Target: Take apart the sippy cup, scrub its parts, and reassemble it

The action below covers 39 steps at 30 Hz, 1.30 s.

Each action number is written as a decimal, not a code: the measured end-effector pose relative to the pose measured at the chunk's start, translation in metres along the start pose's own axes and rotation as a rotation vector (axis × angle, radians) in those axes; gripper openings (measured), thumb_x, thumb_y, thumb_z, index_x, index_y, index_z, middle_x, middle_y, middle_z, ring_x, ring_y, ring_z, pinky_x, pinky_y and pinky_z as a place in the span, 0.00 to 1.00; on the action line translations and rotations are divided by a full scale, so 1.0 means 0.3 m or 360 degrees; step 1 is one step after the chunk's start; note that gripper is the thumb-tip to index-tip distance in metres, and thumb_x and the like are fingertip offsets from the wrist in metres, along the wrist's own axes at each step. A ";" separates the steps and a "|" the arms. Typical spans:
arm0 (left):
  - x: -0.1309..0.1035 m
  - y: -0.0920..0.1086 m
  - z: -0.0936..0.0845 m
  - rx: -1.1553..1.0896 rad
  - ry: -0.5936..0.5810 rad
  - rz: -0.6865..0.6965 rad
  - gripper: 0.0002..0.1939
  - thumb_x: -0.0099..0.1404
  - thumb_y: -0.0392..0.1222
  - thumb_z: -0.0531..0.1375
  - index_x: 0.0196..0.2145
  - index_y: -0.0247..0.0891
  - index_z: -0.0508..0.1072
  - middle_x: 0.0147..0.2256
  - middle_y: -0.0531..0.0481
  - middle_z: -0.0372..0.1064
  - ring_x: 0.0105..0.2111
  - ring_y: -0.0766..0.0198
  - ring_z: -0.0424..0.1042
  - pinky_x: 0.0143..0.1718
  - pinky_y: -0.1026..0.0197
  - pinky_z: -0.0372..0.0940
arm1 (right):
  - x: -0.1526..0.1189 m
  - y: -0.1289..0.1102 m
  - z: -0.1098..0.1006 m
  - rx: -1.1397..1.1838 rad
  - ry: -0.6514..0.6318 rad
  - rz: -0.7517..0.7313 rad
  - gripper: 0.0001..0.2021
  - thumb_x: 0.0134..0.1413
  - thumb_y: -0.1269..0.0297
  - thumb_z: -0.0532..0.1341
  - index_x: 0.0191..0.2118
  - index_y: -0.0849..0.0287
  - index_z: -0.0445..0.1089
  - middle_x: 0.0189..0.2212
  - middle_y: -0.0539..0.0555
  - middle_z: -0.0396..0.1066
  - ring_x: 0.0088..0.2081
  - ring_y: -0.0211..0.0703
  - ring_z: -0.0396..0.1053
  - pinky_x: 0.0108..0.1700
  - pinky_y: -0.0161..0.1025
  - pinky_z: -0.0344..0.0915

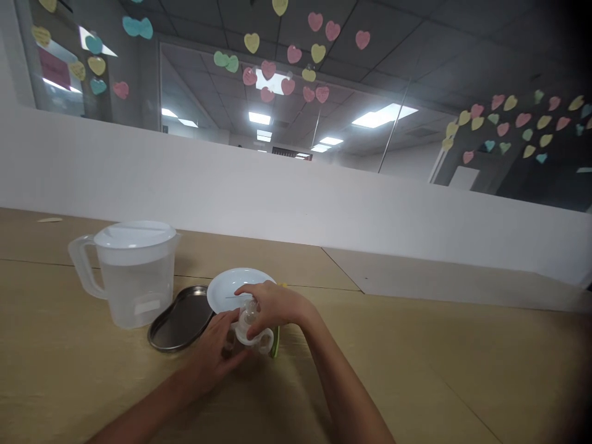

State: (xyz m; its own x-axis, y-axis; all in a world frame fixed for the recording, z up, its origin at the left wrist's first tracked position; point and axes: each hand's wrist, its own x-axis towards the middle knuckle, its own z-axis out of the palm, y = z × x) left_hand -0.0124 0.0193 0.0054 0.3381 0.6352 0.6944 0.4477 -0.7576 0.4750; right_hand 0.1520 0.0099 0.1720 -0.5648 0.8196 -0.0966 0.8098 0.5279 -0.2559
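Note:
A baby bottle [242, 335] with a clear teat, a white collar and ring-shaped side handles stands tilted slightly between my hands. My left hand [220, 348] is closed around its lower left side, thumb across the front. From above and the right, my right hand [275, 303] curls over the top, its thumb at the collar and its index finger arched past the teat. Just behind the bottle lies a white oval plate [222, 290], partly covered by my right hand. Something green [276, 343] shows at the bottle's right, mostly hidden.
A lidded translucent pitcher [139, 283] stands at the left. Between it and the plate lies a kidney-shaped metal tray [182, 320]. A low white wall [259, 197] with glass above it, dotted with heart-shaped sticky notes, bounds the table's [439, 364] back edge.

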 end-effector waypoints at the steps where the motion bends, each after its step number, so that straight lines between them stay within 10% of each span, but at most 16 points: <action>1: 0.001 0.000 -0.001 0.0000 -0.0002 -0.0002 0.27 0.57 0.50 0.60 0.52 0.37 0.64 0.49 0.40 0.67 0.50 0.50 0.66 0.50 0.48 0.64 | -0.001 -0.001 0.000 -0.0010 -0.0001 -0.0002 0.38 0.34 0.64 0.68 0.58 0.55 0.60 0.48 0.57 0.66 0.47 0.49 0.65 0.40 0.38 0.63; 17: -0.006 0.003 -0.004 -0.0074 -0.0043 -0.0011 0.26 0.60 0.48 0.58 0.54 0.36 0.60 0.50 0.40 0.65 0.50 0.50 0.65 0.50 0.49 0.63 | -0.019 -0.043 -0.001 -0.0166 0.0038 0.0026 0.20 0.36 0.65 0.68 0.41 0.58 0.71 0.36 0.53 0.71 0.35 0.44 0.68 0.29 0.32 0.58; 31: -0.018 -0.027 0.019 -0.0036 -0.0047 -0.0041 0.34 0.60 0.48 0.59 0.60 0.39 0.50 0.53 0.39 0.61 0.53 0.49 0.62 0.52 0.46 0.61 | -0.022 -0.024 0.014 -0.0198 0.0185 -0.0036 0.36 0.35 0.60 0.69 0.55 0.59 0.62 0.42 0.59 0.70 0.43 0.52 0.67 0.35 0.38 0.62; 39: -0.009 -0.022 0.012 0.0051 -0.0020 0.0138 0.34 0.61 0.46 0.59 0.61 0.42 0.48 0.54 0.40 0.60 0.53 0.49 0.63 0.51 0.46 0.63 | -0.024 -0.024 -0.014 0.0010 0.0194 0.0003 0.20 0.38 0.58 0.68 0.42 0.57 0.72 0.35 0.53 0.71 0.37 0.45 0.67 0.32 0.34 0.59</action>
State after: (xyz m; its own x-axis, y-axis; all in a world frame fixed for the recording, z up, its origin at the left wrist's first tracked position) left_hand -0.0133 0.0231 -0.0017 0.3869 0.5697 0.7251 0.4424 -0.8046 0.3961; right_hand 0.1510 0.0010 0.1787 -0.5393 0.8418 0.0204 0.8097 0.5251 -0.2620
